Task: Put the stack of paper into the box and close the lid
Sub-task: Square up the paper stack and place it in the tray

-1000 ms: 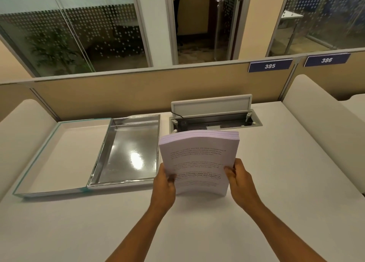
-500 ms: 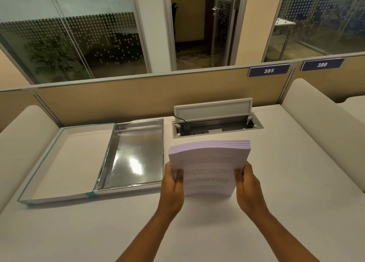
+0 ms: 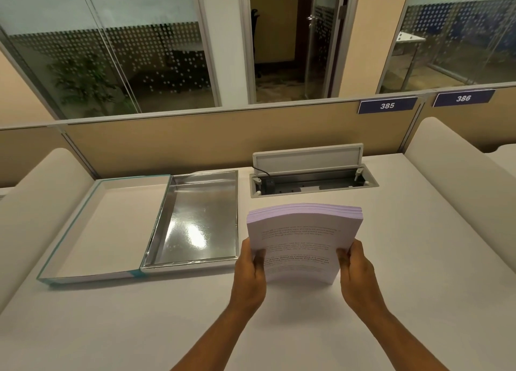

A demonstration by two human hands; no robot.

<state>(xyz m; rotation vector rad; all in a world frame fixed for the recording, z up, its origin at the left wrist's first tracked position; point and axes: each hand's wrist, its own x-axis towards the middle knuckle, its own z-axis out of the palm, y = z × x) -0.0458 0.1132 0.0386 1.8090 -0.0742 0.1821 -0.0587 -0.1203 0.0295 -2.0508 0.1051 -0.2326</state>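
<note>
A thick stack of pale lilac printed paper (image 3: 304, 236) stands on its lower edge on the white desk, tilted toward me and slightly bowed. My left hand (image 3: 251, 273) grips its left edge and my right hand (image 3: 354, 273) grips its right edge. To the left lies the open box: a silver-lined tray (image 3: 195, 222) with nothing in it, and hinged to its left side the flat lid (image 3: 103, 228), white inside with a teal rim. The stack is just right of the tray's near right corner, apart from it.
An open cable hatch (image 3: 312, 180) with a raised flap and a black plug sits in the desk behind the stack. A tan partition (image 3: 195, 144) closes the far edge. Padded white dividers (image 3: 458, 175) flank the desk on both sides.
The stack has settled a little lower and more square between my hands. The view has shifted slightly, and both hands keep their grip on the stack's sides.
</note>
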